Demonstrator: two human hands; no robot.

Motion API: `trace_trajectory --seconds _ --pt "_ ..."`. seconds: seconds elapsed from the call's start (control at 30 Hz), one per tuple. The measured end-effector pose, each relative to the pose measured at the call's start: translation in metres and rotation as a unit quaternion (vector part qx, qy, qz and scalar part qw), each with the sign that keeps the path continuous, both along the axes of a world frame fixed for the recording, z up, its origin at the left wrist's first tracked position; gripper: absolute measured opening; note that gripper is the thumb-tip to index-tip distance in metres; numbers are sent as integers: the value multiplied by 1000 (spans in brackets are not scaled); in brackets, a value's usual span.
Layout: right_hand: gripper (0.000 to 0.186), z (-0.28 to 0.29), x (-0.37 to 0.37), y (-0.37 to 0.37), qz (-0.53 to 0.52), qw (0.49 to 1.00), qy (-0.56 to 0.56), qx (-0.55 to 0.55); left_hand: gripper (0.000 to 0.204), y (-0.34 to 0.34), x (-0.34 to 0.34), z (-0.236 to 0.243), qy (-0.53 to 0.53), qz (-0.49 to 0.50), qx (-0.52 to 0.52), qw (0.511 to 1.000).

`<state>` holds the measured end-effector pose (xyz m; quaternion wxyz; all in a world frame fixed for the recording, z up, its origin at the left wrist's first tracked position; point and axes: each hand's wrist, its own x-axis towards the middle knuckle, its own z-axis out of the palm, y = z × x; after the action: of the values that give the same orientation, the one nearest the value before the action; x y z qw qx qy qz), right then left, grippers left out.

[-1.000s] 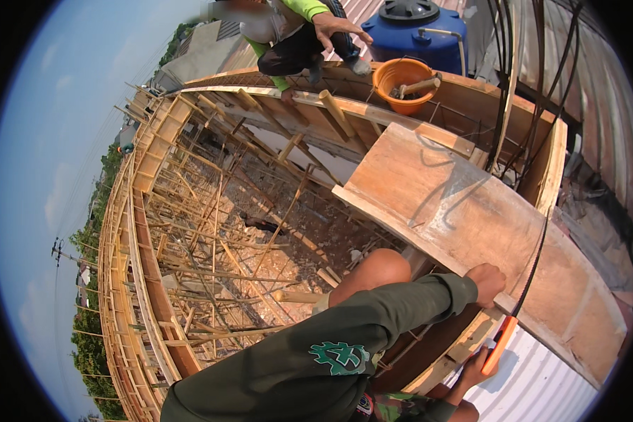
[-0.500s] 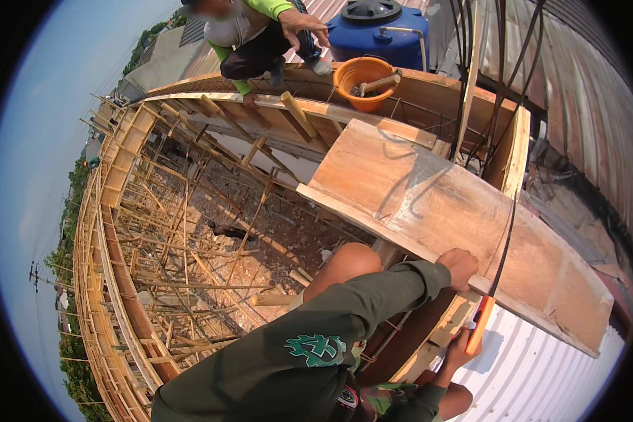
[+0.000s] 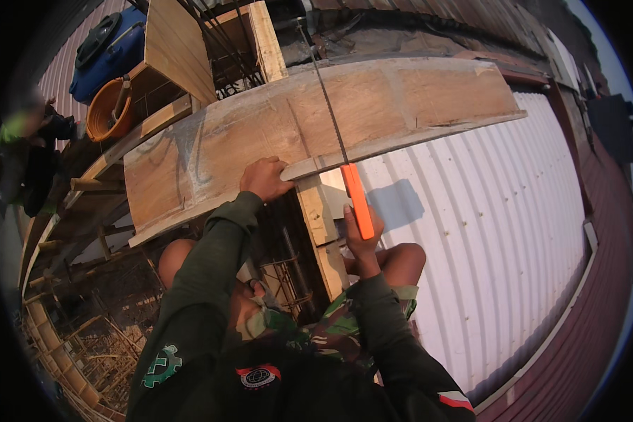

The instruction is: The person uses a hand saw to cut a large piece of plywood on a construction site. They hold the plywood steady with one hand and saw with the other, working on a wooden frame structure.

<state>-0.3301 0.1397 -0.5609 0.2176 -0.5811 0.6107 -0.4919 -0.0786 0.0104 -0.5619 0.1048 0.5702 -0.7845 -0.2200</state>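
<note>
A long plywood panel (image 3: 373, 95) with a wooden strip along its near edge lies across the formwork frame. My left hand (image 3: 266, 179) is closed over that near edge, left of the saw. My right hand (image 3: 363, 228) grips the orange handle of a handsaw (image 3: 359, 200). The saw's thin, dark toothed blade runs away from me across the panel and past its far side. Whether the teeth are cutting into the wood cannot be told. A dark line crosses the panel between my left hand and the blade.
White corrugated roofing (image 3: 464, 211) spreads to the right. An orange bucket (image 3: 111, 111) and a blue tank (image 3: 112, 53) stand at the upper left, near a blurred co-worker (image 3: 32, 148). Upright steel bars (image 3: 221, 35) rise behind the panel. At lower left, deep formwork opens over bamboo props.
My view has swung right, so the bucket, tank and co-worker now sit far left. My left hand stays on the panel edge and my right hand still holds the saw.
</note>
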Motion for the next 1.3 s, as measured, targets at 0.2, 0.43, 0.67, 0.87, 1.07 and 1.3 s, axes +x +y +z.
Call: trace_trajectory --seconds 0.2,0.43,0.67,0.87,1.07,1.3 --pt "24 26 -71 -47 -81 996 46 16 44 5 7 -4 1 13 17 1000" --pt "35 50 -142 -124 3 982 183 -46 46 33 44 -2 -7 12 63 998" --pt "66 51 -166 -151 201 935 282 72 47 56 107 9 -36 2 21 999" --pt "73 32 -172 -152 245 914 279 162 46 65 119 0 -25 9 43 999" --pt "76 17 -180 -165 243 899 364 8 41 71 120 -10 -45 28 68 996" --pt "56 15 -170 -167 249 904 346 46 45 73 119 -7 -40 17 47 998"
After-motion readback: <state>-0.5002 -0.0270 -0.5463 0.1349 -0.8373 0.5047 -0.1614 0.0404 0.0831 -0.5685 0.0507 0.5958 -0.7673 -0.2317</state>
